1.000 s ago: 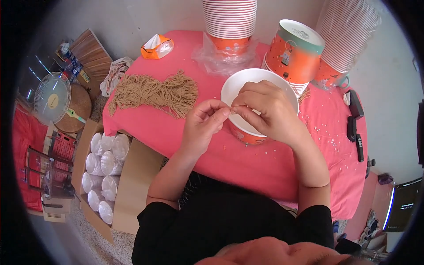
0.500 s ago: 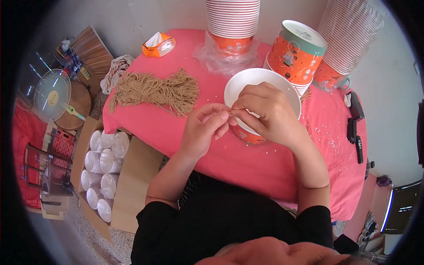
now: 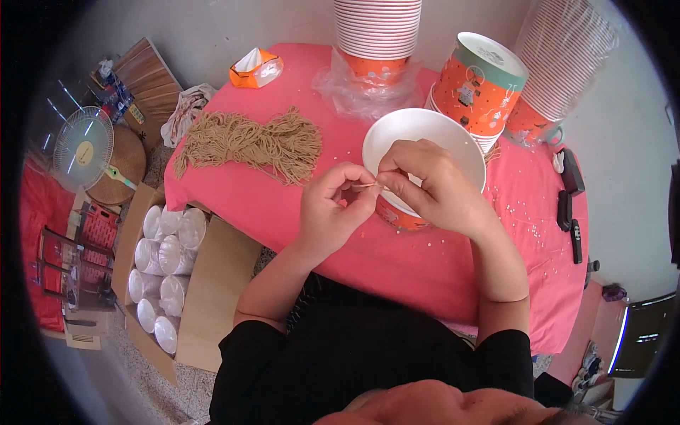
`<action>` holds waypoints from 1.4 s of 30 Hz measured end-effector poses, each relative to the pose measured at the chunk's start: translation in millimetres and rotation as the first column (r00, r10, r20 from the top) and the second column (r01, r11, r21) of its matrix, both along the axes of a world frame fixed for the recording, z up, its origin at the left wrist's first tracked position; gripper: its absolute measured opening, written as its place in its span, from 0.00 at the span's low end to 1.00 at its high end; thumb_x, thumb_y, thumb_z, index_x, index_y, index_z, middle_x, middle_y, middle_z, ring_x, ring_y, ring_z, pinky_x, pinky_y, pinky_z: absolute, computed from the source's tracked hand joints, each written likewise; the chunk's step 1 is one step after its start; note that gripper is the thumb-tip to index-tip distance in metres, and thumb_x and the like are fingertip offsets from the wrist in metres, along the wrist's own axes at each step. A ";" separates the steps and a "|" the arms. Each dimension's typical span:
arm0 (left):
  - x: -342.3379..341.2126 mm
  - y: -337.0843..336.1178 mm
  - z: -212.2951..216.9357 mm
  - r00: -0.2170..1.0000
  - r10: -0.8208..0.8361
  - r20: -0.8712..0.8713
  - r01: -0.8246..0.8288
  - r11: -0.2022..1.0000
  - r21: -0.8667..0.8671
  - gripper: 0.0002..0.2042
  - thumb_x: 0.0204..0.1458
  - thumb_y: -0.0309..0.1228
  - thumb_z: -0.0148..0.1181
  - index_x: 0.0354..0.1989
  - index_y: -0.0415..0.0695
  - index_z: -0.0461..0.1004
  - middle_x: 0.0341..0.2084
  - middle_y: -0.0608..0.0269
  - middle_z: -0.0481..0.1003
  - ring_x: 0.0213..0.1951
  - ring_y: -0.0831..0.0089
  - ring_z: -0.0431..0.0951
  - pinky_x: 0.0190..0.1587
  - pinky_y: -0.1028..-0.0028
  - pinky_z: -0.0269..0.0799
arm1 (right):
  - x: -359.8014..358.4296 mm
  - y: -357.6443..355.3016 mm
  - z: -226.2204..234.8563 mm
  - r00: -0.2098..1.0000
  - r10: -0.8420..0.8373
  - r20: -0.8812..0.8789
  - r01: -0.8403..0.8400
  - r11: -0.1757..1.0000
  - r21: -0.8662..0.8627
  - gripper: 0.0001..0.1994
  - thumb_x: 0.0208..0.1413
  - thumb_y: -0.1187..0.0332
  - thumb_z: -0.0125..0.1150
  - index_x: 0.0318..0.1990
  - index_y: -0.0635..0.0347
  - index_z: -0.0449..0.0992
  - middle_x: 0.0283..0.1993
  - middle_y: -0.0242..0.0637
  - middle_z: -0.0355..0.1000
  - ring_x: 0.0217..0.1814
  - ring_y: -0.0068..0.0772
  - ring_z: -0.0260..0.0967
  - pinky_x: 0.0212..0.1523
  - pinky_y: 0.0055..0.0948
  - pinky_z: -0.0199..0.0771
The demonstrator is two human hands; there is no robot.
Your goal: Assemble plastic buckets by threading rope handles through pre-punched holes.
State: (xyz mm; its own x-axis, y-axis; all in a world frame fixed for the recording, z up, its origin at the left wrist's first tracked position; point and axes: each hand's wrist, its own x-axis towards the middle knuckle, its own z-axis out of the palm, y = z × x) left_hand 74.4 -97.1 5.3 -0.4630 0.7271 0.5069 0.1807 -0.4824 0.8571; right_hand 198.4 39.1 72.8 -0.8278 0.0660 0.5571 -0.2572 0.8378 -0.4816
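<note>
Little has shifted since the earlier frame — both hands stay at the white paper bowl's (image 3: 425, 134) near rim. Left hand (image 3: 331, 212) and right hand (image 3: 432, 185) pinch a thin tan string (image 3: 365, 185) between fingertips — light, limp, best gripped near its ends.

left hand (image 3: 329, 212) | fingers opened slightly | string (image 3: 365, 185) now visible

The person wears a black top with short sleeves, forearms bare, no rings or watch showing.
</note>
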 end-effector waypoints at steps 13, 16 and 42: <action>3.2 -0.2 3.3 0.976 0.131 -0.173 -0.101 0.980 0.172 0.05 0.52 0.16 0.61 0.36 0.38 0.75 0.30 0.65 0.75 0.30 0.84 0.74 0.30 0.83 0.69 | 5.7 -0.6 8.7 0.954 0.112 0.278 -0.008 0.937 -0.350 0.08 0.61 0.69 0.57 0.32 0.65 0.72 0.27 0.35 0.69 0.31 0.25 0.64 0.36 0.27 0.66; 3.2 -0.9 1.1 0.999 0.002 -0.032 0.002 0.993 0.122 0.04 0.54 0.17 0.59 0.37 0.37 0.73 0.31 0.65 0.75 0.31 0.83 0.74 0.31 0.83 0.69 | 6.5 -0.8 12.8 0.935 0.080 0.345 0.041 0.944 -0.329 0.09 0.61 0.69 0.58 0.31 0.65 0.73 0.27 0.34 0.69 0.30 0.23 0.63 0.36 0.27 0.67; -5.1 -1.9 -4.4 0.828 -0.235 0.510 0.228 0.971 0.078 0.06 0.57 0.26 0.60 0.40 0.40 0.77 0.27 0.62 0.78 0.20 0.86 0.65 0.21 0.83 0.60 | -4.0 -3.4 -8.4 0.990 -0.003 -0.144 -0.007 0.998 -0.068 0.08 0.43 0.79 0.65 0.33 0.61 0.75 0.28 0.40 0.74 0.32 0.43 0.74 0.37 0.36 0.72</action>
State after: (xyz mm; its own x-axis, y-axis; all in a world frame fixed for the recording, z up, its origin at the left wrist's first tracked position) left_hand 69.4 -99.0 0.9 -0.4777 0.8407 0.2551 -0.4001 -0.4667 0.7887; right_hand 194.4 35.8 64.3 -0.7393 0.1065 0.6649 -0.3299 0.8034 -0.4956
